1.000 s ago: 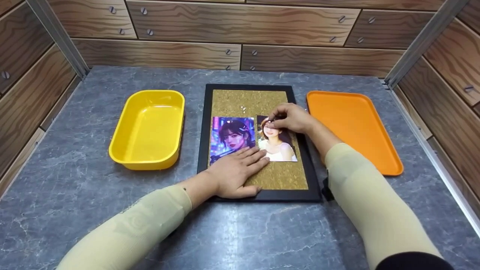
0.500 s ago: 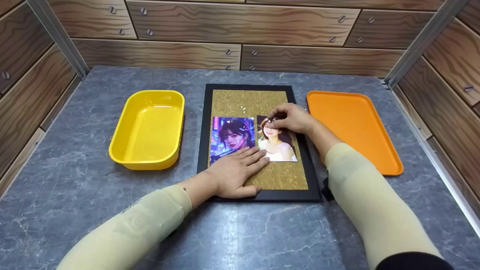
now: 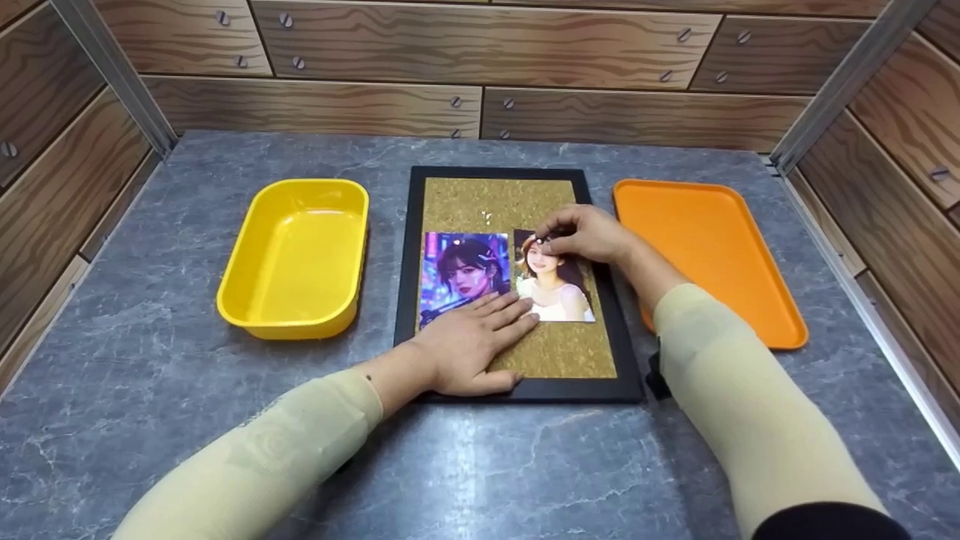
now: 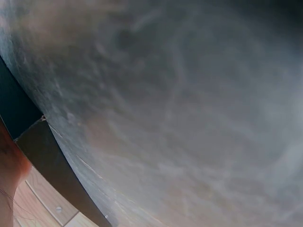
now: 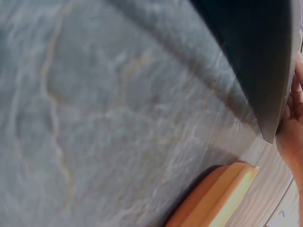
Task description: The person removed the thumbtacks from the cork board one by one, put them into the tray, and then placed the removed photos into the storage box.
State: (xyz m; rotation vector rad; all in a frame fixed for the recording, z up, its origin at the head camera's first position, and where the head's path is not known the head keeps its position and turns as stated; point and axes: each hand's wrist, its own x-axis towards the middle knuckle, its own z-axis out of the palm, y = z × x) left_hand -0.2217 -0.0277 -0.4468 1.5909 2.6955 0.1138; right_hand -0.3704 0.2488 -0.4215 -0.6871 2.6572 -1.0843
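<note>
On the board (image 3: 562, 356), the left hand (image 3: 474, 343) lies spread over two photos (image 3: 459, 266); the right hand (image 3: 585, 234) pinches a pin (image 3: 539, 241).

The frame (image 3: 406, 285) was black, its cork (image 3: 562, 352) speckled golden brown. The left print (image 3: 465, 270) was purple, blue and pink; the right print (image 3: 553, 292), white and dark brown. The basin (image 3: 300, 270) was yellow, the tray (image 3: 705, 240) orange, the table (image 3: 172, 375) marbled grey.

There are two hands (image 3: 469, 351) (image 3: 585, 234), two prints (image 3: 466, 266) (image 3: 556, 298), one corkboard (image 3: 566, 352), one bin (image 3: 300, 330), one tray (image 3: 716, 240).
</note>
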